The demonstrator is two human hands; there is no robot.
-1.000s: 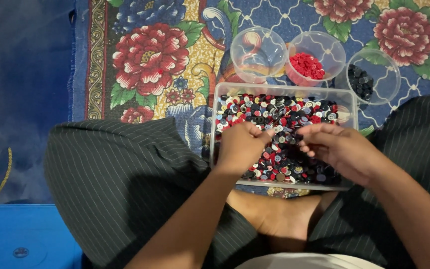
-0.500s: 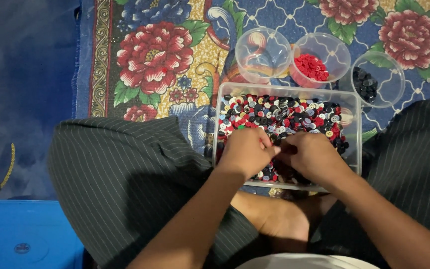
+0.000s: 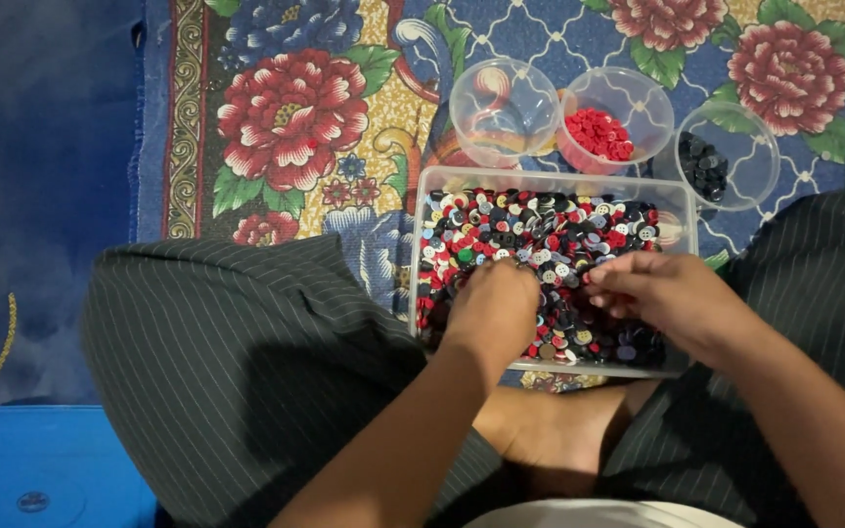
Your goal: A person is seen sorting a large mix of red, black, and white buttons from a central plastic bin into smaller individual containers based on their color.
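The clear rectangular plastic tray (image 3: 422, 256) of mixed red, black and white buttons (image 3: 540, 230) lies under both hands, the left hand (image 3: 494, 311), curled fingers-down, now deeper in the heap than a moment ago, the right hand (image 3: 662, 298) pinching buttons beside it, indicating continued picking.

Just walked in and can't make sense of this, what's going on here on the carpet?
A person sits cross-legged on a flowered carpet with both hands in a clear rectangular tub of mixed buttons. The left hand and right hand are picking through them. Behind the tub stand three round clear bowls: an empty bowl, a bowl of red buttons and a bowl of dark buttons.
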